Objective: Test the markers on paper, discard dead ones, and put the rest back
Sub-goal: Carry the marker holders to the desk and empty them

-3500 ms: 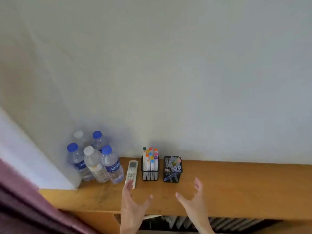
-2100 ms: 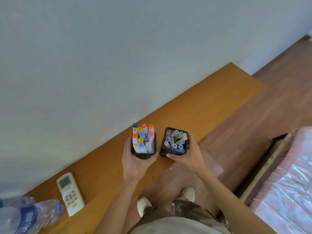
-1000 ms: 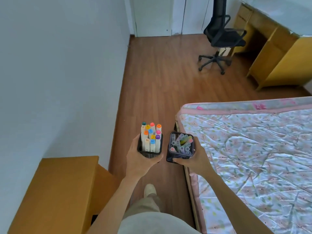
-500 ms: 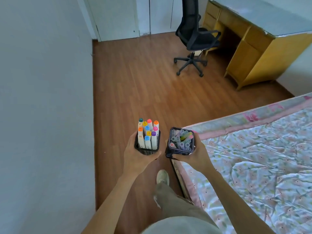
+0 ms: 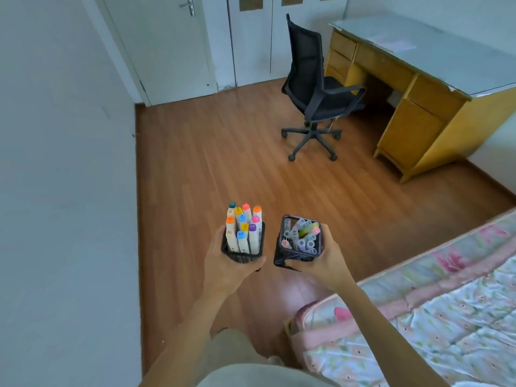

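Note:
My left hand (image 5: 223, 270) grips a black mesh cup (image 5: 242, 255) from below; several white markers (image 5: 243, 229) with coloured caps stand upright in it. My right hand (image 5: 325, 262) grips a second black mesh cup (image 5: 296, 254) packed with several pale, translucent-capped markers (image 5: 301, 236). Both cups are carried side by side, close but apart, at chest height over the wooden floor. A sheet of paper (image 5: 391, 43) lies on the far desk.
A black swivel chair (image 5: 314, 88) stands on the wood floor (image 5: 223, 152) before a yellow desk (image 5: 413, 88) with a glass top at the right. A bed with a floral quilt (image 5: 424, 317) fills the lower right. A white wall runs along the left; white doors (image 5: 178, 43) stand behind.
I lifted both cups off the wooden shelf, turned away from the wall and walked along the bed. The chair and desk are now nearer and more central.

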